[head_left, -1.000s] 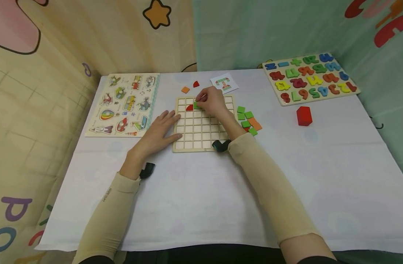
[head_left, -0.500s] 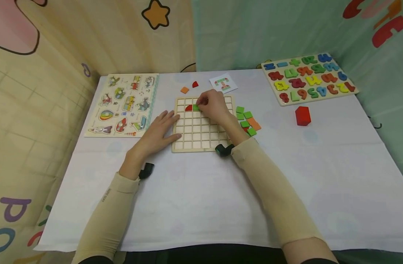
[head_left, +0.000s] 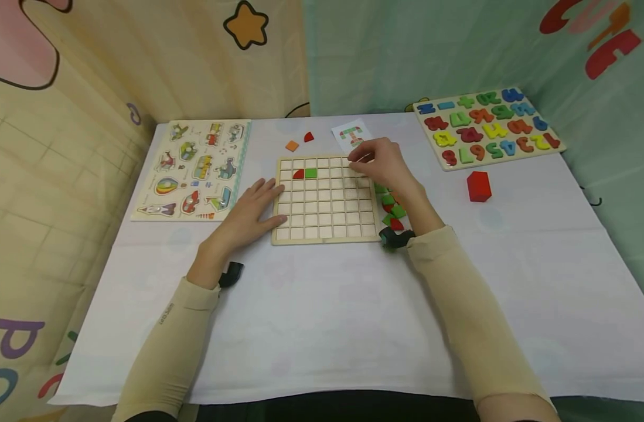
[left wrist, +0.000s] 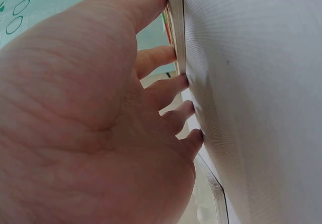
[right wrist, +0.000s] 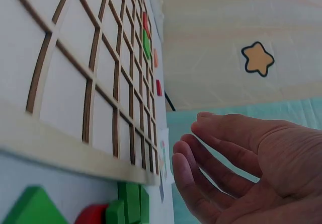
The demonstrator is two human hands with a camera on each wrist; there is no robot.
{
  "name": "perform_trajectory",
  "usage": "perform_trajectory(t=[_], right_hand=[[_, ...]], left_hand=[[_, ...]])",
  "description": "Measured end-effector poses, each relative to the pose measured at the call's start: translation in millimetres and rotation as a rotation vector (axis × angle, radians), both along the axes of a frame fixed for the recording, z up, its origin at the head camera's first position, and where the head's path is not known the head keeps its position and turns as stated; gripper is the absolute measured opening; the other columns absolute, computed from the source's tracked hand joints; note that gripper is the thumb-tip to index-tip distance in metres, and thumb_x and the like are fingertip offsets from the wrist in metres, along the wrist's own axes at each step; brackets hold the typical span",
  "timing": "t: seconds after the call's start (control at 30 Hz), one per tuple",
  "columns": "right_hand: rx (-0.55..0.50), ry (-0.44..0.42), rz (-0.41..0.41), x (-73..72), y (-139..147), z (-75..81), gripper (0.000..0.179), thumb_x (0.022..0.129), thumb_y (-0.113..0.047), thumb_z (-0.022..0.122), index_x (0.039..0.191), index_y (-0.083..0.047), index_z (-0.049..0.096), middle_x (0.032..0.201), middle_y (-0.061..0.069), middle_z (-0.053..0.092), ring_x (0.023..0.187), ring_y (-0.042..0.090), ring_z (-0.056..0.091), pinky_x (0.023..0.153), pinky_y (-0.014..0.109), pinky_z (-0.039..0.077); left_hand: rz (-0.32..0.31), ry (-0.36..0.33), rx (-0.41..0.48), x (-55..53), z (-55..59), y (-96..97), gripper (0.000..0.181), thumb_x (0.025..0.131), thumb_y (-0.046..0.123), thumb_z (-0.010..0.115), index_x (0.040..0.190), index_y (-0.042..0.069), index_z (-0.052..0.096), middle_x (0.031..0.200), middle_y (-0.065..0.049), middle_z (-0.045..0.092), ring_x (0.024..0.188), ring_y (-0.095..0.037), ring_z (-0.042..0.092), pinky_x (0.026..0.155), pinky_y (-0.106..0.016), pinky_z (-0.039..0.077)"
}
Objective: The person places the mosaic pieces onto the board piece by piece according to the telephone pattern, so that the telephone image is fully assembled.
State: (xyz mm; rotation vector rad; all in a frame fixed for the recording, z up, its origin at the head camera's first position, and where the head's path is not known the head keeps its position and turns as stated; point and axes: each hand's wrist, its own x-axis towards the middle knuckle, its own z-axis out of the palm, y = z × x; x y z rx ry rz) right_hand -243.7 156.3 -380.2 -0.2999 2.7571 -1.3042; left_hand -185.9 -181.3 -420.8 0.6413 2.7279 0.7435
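A wooden grid board [head_left: 324,220] lies mid-table, with a red quarter-circle tile [head_left: 299,174] and a green square tile [head_left: 311,173] side by side in its upper left cells. My left hand [head_left: 248,214] lies spread at the board's left edge, thumb and fingertips touching it; the left wrist view shows those fingertips along the edge. Over the upper right of the board hovers my right hand [head_left: 385,167], its fingers loosely bent. In the right wrist view nothing sits between the fingers of that hand [right wrist: 241,158]. Green and red tiles [head_left: 397,211] lie right of the board, partly hidden by the right arm.
A pattern card [head_left: 350,135] lies behind the board, near a loose red tile [head_left: 308,136] and an orange tile [head_left: 292,146]. A picture puzzle [head_left: 192,170] is at left, a number puzzle [head_left: 487,129] at back right, and a red block [head_left: 479,186] in front of it.
My right hand has let go of the green square tile, now lying beside the red one in the grid, and moved right. My left hand has stayed at the board's edge.
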Motion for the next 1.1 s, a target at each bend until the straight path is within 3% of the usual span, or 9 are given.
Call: perform_trajectory(t=[0.2,0.33,0.53,0.7,1.1], right_hand=[[-0.021,-0.048,-0.086,5.9,35.4,-5.9,0.026,0.101,-0.022,0.072,0.121,-0.004,0.076,0.119,0.016,0.074,0.111,0.029,0.067,0.095,0.040,0.056],[-0.023,-0.087,-0.112,5.5,52.8,-9.6,0.032,0.102,-0.028,0.072,0.127,-0.008,0.075,0.125,0.013,0.073,0.116,0.026,0.063,0.098,0.035,0.053],[0.037,-0.140,-0.067,1.9,63.8,-17.9,0.039,0.099,-0.030,0.076,0.130,-0.006,0.073,0.124,0.016,0.072,0.113,0.028,0.061,0.099,0.038,0.050],[0.097,-0.122,-0.029,-1.4,59.0,-22.5,0.036,0.095,-0.022,0.081,0.124,-0.004,0.075,0.112,0.017,0.071,0.101,0.028,0.059,0.088,0.034,0.048],[0.112,-0.101,-0.003,-1.6,58.2,-27.1,0.025,0.096,-0.013,0.079,0.118,-0.002,0.076,0.103,0.017,0.070,0.095,0.029,0.058,0.084,0.033,0.048]], left_hand=[[-0.002,0.010,-0.013,-1.2,-2.7,-1.1,0.076,0.103,0.040,0.067,0.166,0.013,0.033,0.177,-0.011,0.017,0.165,-0.035,0.004,0.132,-0.063,0.011],[-0.005,0.012,-0.007,-1.0,-2.8,-0.2,0.076,0.104,0.039,0.067,0.166,0.012,0.033,0.177,-0.012,0.017,0.165,-0.036,0.004,0.132,-0.063,0.010],[0.000,-0.002,-0.014,0.5,-0.9,1.0,0.076,0.104,0.039,0.067,0.167,0.013,0.032,0.177,-0.011,0.016,0.165,-0.035,0.003,0.132,-0.062,0.009],[0.005,-0.001,-0.014,0.5,1.4,-0.1,0.076,0.104,0.038,0.067,0.167,0.013,0.032,0.177,-0.011,0.017,0.165,-0.034,0.003,0.132,-0.061,0.009],[0.001,-0.005,0.003,0.6,2.2,1.9,0.076,0.104,0.037,0.067,0.166,0.012,0.032,0.177,-0.011,0.017,0.165,-0.035,0.003,0.132,-0.062,0.009]])
